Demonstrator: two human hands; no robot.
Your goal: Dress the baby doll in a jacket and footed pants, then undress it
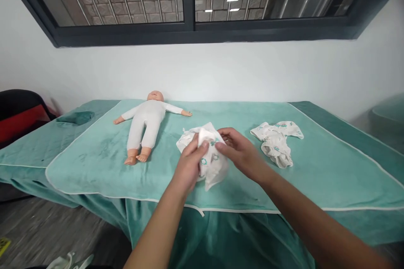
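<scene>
Bunched between my two hands is a white baby garment [212, 168] with small green and grey prints; its exact cut cannot be made out. My left hand [188, 163] grips it from the left, thumb on top. From the right, my right hand [240, 151] pinches its upper edge between thumb and fingers. The cloth is held just above the green bed cover. A second printed white baby garment [277, 141] lies crumpled on the cover to the right. On the left a baby doll [147, 119] in a white body suit lies on its back, arms spread.
A green plush cover [94, 168] with white piping spreads over the bed and hangs down in front. Behind it stand a white wall [202, 71] and a dark-framed window [189, 29] with bars. A black and red object [23, 119] sits at the far left.
</scene>
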